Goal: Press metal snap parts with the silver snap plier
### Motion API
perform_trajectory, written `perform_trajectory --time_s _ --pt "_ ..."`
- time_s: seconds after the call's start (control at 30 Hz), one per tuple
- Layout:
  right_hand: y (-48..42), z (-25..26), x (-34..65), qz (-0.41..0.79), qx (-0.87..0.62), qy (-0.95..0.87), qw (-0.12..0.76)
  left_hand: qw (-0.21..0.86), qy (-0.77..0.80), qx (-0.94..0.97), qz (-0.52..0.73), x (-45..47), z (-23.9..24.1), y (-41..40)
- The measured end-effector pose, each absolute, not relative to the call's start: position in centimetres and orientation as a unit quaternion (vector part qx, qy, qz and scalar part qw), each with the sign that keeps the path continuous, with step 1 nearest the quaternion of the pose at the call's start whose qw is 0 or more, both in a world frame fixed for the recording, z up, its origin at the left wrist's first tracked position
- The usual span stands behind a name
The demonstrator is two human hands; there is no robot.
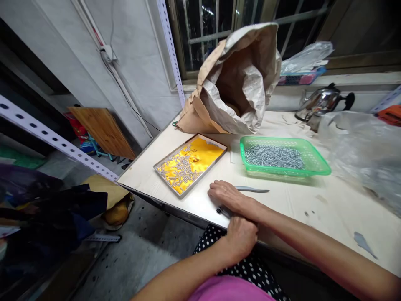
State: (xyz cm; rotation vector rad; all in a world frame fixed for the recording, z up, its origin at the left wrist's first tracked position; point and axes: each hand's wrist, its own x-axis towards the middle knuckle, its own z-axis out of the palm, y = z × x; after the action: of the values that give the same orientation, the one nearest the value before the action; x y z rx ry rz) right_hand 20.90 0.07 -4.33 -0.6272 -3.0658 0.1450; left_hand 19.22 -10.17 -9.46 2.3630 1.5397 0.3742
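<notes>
My right hand (226, 195) lies palm down on the white table (313, 209), near its front edge, with the fingers stretched out loosely and nothing gripped. A thin grey metal strip (252, 190) sticks out from behind it to the right. My left hand (242, 236) is curled closed at the table's edge, pressed against my right wrist; what its fingers hold is hidden. A small dark object (223, 211) lies between the two hands. A shallow tray with a yellow lining (205, 154) holds several small metal pins. A green basket (316, 161) is full of grey pins.
A large crumpled paper sack (241, 79) stands at the back of the table. A metal kettle (322, 102) and a clear plastic bag (363, 146) are to the right. A perforated metal shelf rail (56, 140) and dark cloth bundles (46, 209) are on the left.
</notes>
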Motion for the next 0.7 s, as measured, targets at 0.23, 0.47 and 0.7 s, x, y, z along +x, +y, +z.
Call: perform_trajectory --time_s 0.23,0.47,0.7 --pt "1.2 -2.1 23.3 -0.014 -0.229 -0.955 0.19 0.082 0.456 0.864 0.196 17.1 -6.0 -11.3" --pt "8.2 4.1 33.1 -0.127 -0.482 -0.845 0.196 -0.055 0.581 0.779 0.228 5.5 0.0 -5.8" --pt "1.3 1.6 32.2 -0.053 -0.397 -0.879 0.258 -0.012 0.698 0.714 0.047 -2.8 0.6 0.5"
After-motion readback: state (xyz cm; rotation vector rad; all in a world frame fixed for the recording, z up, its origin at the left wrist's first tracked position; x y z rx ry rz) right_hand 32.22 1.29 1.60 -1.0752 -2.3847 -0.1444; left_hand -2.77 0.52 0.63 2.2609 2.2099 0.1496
